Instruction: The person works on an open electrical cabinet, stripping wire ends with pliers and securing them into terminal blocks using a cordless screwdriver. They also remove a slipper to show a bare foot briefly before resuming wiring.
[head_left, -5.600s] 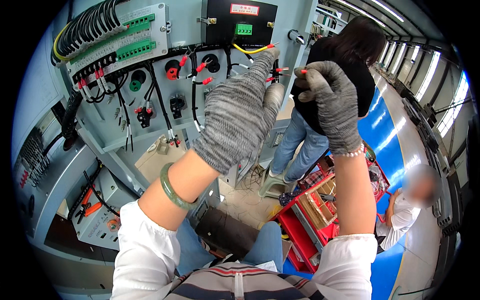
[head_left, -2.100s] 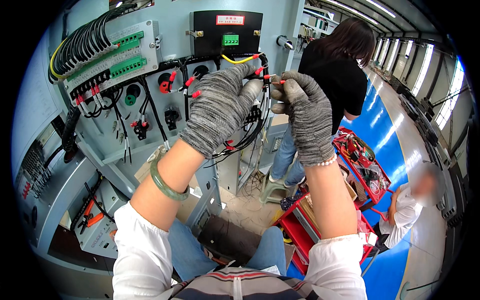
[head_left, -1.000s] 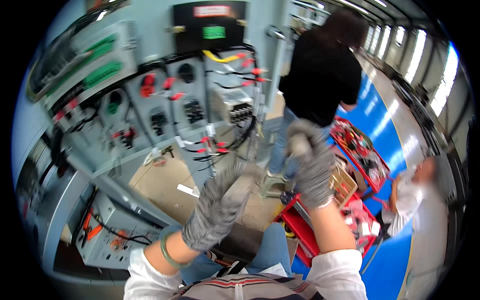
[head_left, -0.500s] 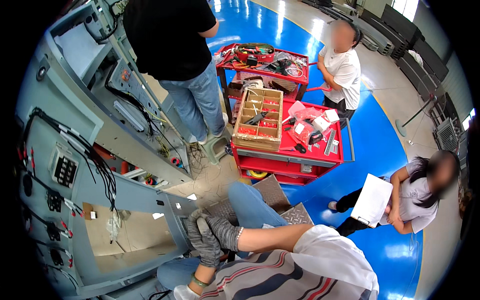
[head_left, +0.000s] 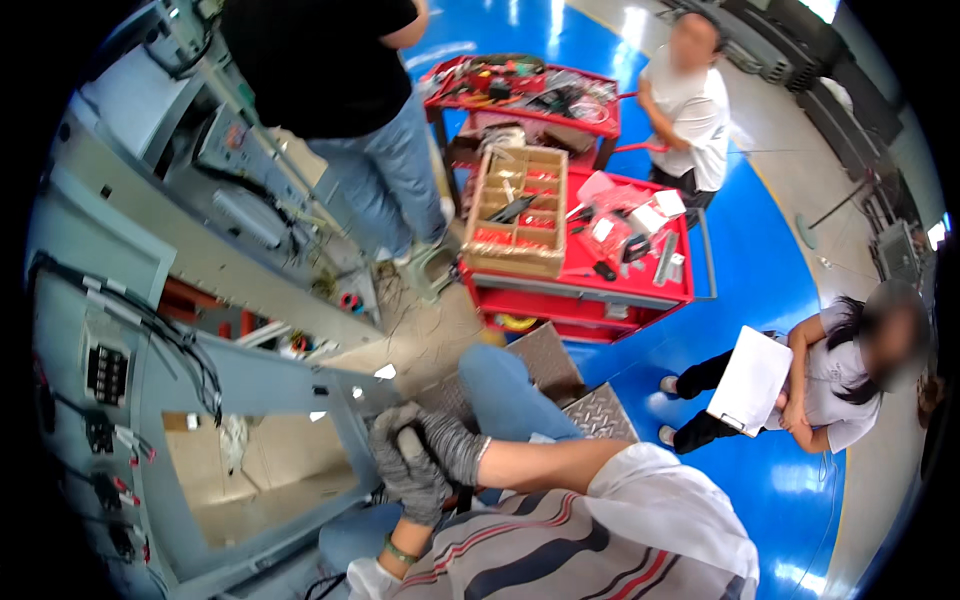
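Both of my hands wear grey knit gloves and are clasped together in front of my lap. My left hand [head_left: 412, 478] comes up from the lower edge, a green bracelet on its wrist. My right hand [head_left: 452, 447] reaches in from the right, with a light beaded bracelet, and presses against the left one. Their fingers are closed, and nothing shows in them. Beside them, nearest on the left, stands the grey-blue metal frame of a cabinet [head_left: 345, 425] with a rectangular opening. Black cables [head_left: 150, 318] and a black terminal block [head_left: 107, 375] are fixed to it.
A red tool cart [head_left: 625, 290] ahead bears a divided cardboard box [head_left: 515, 225] of small red parts. Behind it stands a second red cart [head_left: 590, 125] with tools. Three people are nearby, one holding a white clipboard [head_left: 750, 380]. A green stool [head_left: 433, 275] and metal steps [head_left: 545, 365] are close.
My view has shifted slightly, so the carts sit higher and the cabinet lies further left. The hands stay clasped, turned a little.
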